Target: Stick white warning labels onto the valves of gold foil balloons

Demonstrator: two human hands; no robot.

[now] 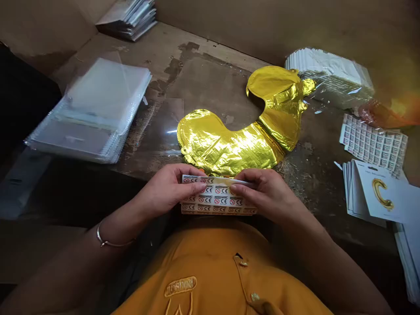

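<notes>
Sticker sheet (218, 199) is sitting at bottom centre of my view, with the left hand (169, 188) and right hand (271, 194) gripping it between fingers and thumbs, while a gold foil balloon (229, 140) is lying just beyond and clear plastic bags (92, 109) are stacking up at upper left

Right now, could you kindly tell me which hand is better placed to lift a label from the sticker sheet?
Probably the right hand: its fingers lie over the upper edge of the sticker sheet, while the left hand holds the sheet's left side.
</notes>
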